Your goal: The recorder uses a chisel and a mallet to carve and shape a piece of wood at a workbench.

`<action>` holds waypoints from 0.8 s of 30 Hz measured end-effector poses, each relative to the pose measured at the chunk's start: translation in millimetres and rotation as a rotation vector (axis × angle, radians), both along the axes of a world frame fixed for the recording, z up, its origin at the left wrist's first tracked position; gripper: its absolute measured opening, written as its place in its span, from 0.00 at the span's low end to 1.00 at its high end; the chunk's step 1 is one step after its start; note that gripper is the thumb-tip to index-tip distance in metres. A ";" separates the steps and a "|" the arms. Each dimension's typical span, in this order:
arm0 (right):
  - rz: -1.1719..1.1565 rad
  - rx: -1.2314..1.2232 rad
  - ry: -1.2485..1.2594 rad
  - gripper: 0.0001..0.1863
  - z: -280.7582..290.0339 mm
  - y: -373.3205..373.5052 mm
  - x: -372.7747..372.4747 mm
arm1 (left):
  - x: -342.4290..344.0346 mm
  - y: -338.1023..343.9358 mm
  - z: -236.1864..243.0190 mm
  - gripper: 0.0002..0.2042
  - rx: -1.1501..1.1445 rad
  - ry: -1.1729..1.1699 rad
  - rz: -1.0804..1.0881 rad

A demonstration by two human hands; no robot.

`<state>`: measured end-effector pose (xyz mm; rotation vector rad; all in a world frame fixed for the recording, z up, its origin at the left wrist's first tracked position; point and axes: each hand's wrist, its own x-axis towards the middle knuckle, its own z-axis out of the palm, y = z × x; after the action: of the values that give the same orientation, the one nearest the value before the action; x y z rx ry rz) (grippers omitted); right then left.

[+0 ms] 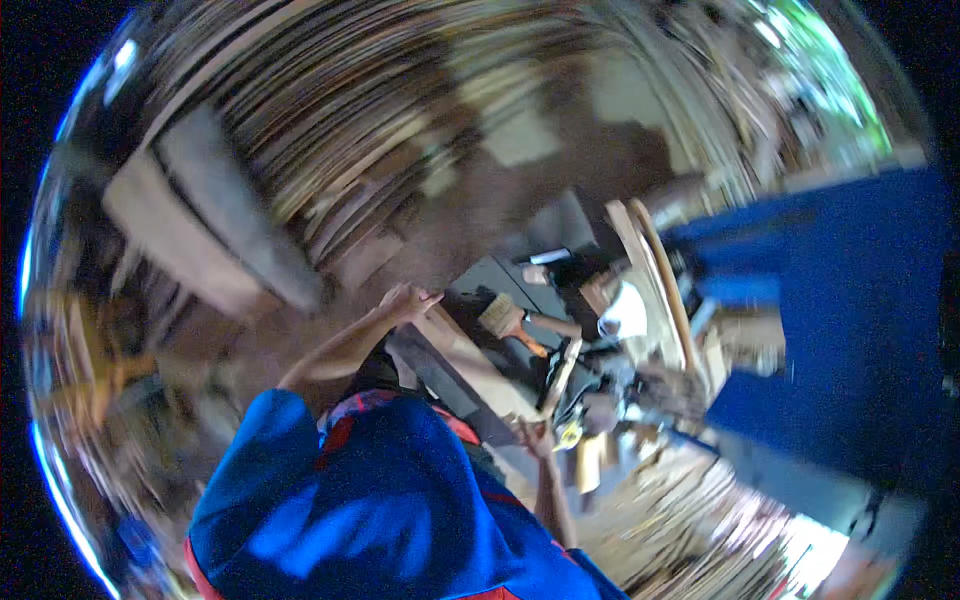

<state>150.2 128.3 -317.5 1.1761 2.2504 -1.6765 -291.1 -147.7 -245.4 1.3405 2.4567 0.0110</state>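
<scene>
A long wooden board with a light face and a darker side lies crosswise in front of my body. My left hand is closed at its far left end, fingers bent over the edge. At the other end, nearer and to the right, my right hand is closed on the board; motion blur softens its fingers. Just beyond the board, a wide brush with pale bristles and an orange-brown handle rests on a dark work surface.
Right of the brush are a white rounded object, upright wooden strips and a clutter of small tools. A blue panel fills the right side. Stacked planks line the back. A thick timber piece stands at left.
</scene>
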 end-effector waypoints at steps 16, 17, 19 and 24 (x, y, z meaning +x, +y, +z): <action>0.361 0.111 -0.037 0.22 21.3 24.8 32.7 | 65.2 37.4 1.3 0.19 0.614 -0.421 1.051; 0.335 0.119 -0.024 0.22 17.4 23.0 31.8 | 65.9 30.2 -9.9 0.19 0.623 -0.354 1.005; 0.399 0.161 -0.113 0.22 35.1 15.8 21.8 | 68.8 26.3 -22.3 0.19 0.674 -0.304 1.008; 0.333 0.117 0.025 0.23 92.7 -13.5 -20.8 | 74.1 15.2 -10.2 0.21 0.629 -0.266 1.025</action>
<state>129.4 114.8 -224.7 0.7466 2.4229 -1.4575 -217.0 -132.5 -255.6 0.0567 2.6818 1.1765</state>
